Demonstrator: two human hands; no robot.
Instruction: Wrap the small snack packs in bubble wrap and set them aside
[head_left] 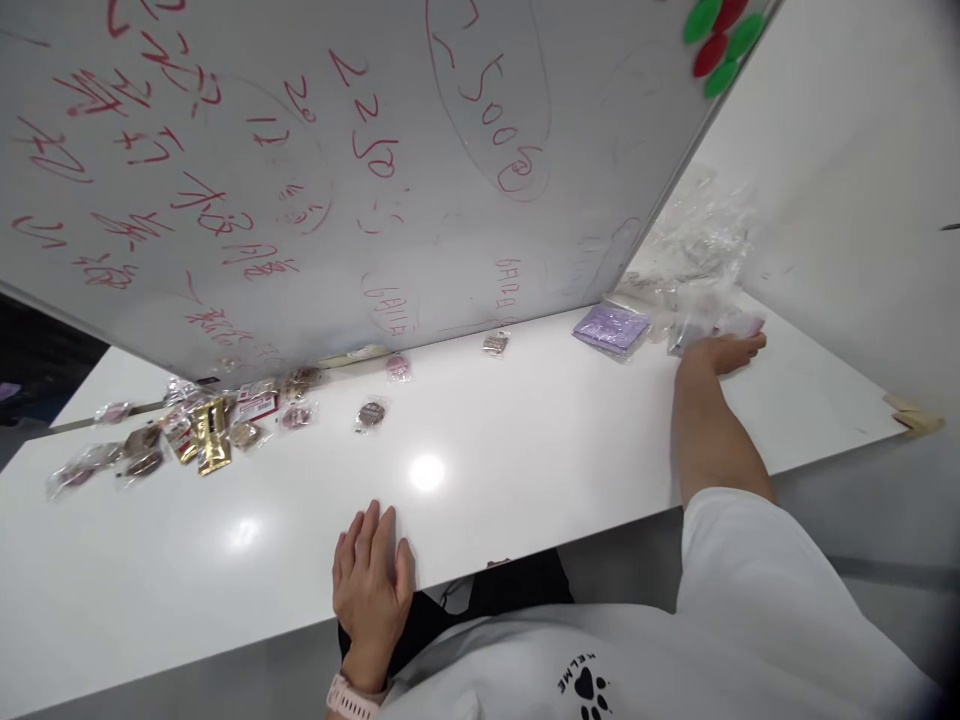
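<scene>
My left hand (371,580) lies flat near the table's front edge, fingers stretched out, with nothing in it. My right hand (727,352) is at the table's far right, its fingers closed at a clear plastic bag (694,325); part of the grip is hidden. Behind it rises a heap of crumpled clear bags (697,240). Left of this hand lies a purple packet (611,328) in clear wrapping. Small wrapped snacks lie along the whiteboard: a dark round one (370,413), a pink one (398,367) and a brown one (495,343).
A whiteboard (300,180) with red handwriting stands along the back of the white table (525,450). Several wrapped snacks, including a gold packet (213,437), cluster at the left. Red and green magnets (721,45) sit on the board. A taped table corner (915,415) is at the right.
</scene>
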